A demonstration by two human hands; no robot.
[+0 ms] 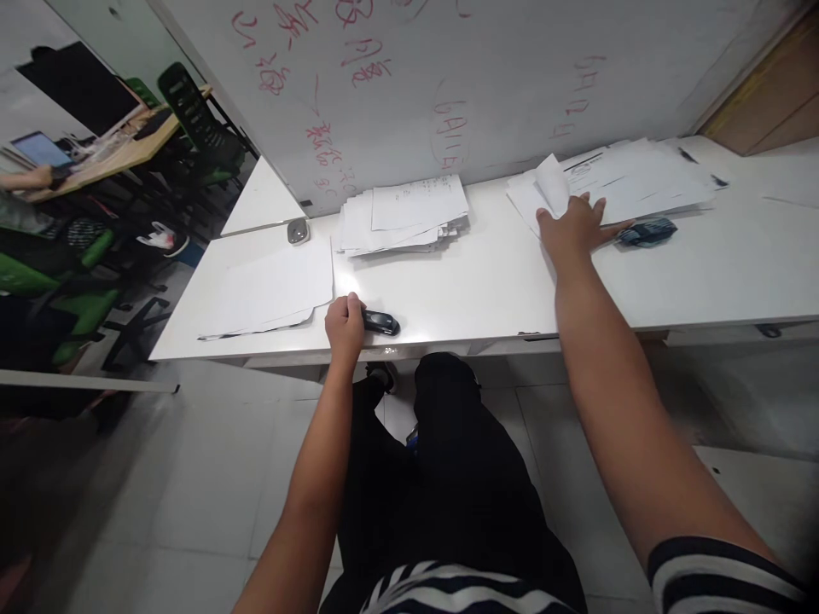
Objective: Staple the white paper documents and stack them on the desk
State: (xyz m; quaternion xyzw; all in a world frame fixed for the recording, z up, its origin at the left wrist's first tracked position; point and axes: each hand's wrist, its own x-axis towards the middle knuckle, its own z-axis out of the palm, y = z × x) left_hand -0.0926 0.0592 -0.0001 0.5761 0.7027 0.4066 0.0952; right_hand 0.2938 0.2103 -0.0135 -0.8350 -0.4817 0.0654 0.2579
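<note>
Near the desk's front edge, my left hand (345, 324) is closed around one end of a black stapler (382, 322), which lies on the white top. Farther right, my right hand (576, 228) reaches onto some white sheets of paper (551, 184). One sheet bows upward between my thumb and fingers, which grip it from either side. Behind that hand a wide pile of printed papers (646, 183) spreads along the board. A dark blue-green crumpled packet (647, 232) lies by my little finger; I cannot make out what it is.
A stack of papers (419, 209) stands mid-desk, with loose sheets (272, 286) at the left and a small grey case (298, 231) behind them. A whiteboard (499, 77) with red writing rises at the back. A cardboard box (764, 85) sits back right. Another person's arm (29, 179) shows far left.
</note>
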